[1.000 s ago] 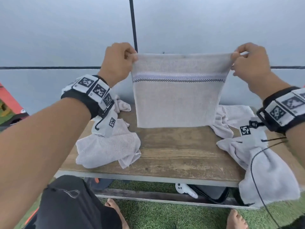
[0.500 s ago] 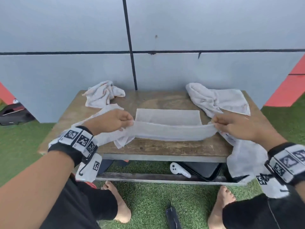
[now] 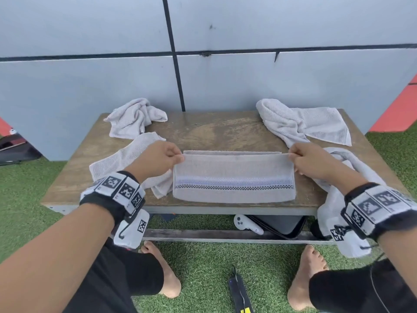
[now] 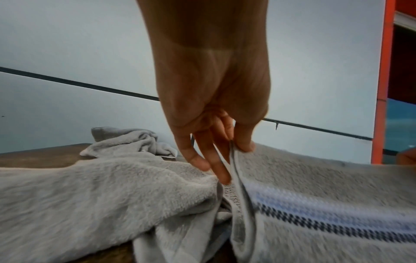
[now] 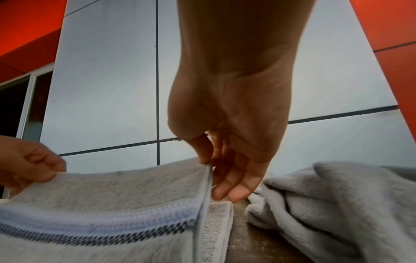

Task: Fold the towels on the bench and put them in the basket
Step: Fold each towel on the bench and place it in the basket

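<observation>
A grey towel with a blue and black stripe [image 3: 233, 177] lies folded over on the wooden bench [image 3: 214, 132], near its front edge. My left hand [image 3: 179, 157] pinches the far left corner of its top layer [image 4: 234, 151]. My right hand [image 3: 291, 155] pinches the far right corner [image 5: 208, 165]. The top layer's edge sits almost over the lower layer's far edge. No basket shows in any view.
Crumpled grey towels lie at the back left [image 3: 135, 117], beside my left hand [image 3: 126, 159], at the back right [image 3: 300, 123], and one hangs off the right end [image 3: 334, 199]. A white controller [image 3: 247, 223] and a dark case sit under the bench. My bare feet rest on green turf.
The towel went from held up in the air to lying on the bench. Both hands then carried its near edge away from me, folding it over onto the far half.
</observation>
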`<state>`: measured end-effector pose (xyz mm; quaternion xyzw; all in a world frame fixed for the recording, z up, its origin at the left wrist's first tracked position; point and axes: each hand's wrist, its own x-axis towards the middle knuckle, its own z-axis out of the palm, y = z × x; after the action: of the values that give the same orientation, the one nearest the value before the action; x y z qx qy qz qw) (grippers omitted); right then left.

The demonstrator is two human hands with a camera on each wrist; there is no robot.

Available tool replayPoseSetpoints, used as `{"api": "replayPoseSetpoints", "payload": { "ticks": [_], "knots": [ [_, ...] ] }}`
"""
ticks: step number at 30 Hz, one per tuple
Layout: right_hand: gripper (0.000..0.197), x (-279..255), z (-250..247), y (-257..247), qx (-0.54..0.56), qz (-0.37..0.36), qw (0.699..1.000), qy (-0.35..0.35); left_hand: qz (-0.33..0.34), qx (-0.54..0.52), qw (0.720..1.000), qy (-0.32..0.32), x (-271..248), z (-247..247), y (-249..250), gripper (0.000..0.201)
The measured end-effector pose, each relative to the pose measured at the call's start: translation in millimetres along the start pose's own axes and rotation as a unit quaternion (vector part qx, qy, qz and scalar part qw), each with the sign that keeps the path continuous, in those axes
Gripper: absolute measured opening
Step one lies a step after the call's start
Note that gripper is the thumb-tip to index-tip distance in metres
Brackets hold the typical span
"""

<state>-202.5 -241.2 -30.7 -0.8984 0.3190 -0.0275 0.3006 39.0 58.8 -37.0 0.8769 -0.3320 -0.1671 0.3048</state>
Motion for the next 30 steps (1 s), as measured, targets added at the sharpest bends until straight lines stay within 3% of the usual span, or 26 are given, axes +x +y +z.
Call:
{"api": "replayPoseSetpoints", "payload": {
  "ticks": [4,10,14,20,27,30],
  "knots": [
    [0.016,30.5,11.1,-7.8,-0.052,0.013,0.997,0.055,-0.004,0.064,0.995,0.077,31.6,11.5,7.4,0.014],
    [0.024,68.2,33.2,3.2,-0.094,0.050,0.992,0.068,-0.032,0.082,0.992,0.089,73.2,35.0,-0.9,0.014],
    [0.027,81.6,46.1,13.9,-0.115,0.047,0.991,0.051,-0.042,0.113,0.990,0.077,82.5,46.4,-9.2,0.013],
    [0.014,89.4,50.9,20.4,-0.134,0.015,0.990,0.047,-0.028,0.120,0.990,0.067,88.0,46.3,-16.0,0.015],
    [0.017,85.5,46.7,15.6,-0.184,0.025,0.983,0.003,-0.046,0.182,0.982,-0.010,83.3,40.2,-7.7,0.026],
    [0.011,78.7,43.9,7.5,-0.200,0.036,0.979,-0.027,-0.031,0.209,0.977,-0.034,73.7,36.9,-1.6,0.022]
  ]
}}
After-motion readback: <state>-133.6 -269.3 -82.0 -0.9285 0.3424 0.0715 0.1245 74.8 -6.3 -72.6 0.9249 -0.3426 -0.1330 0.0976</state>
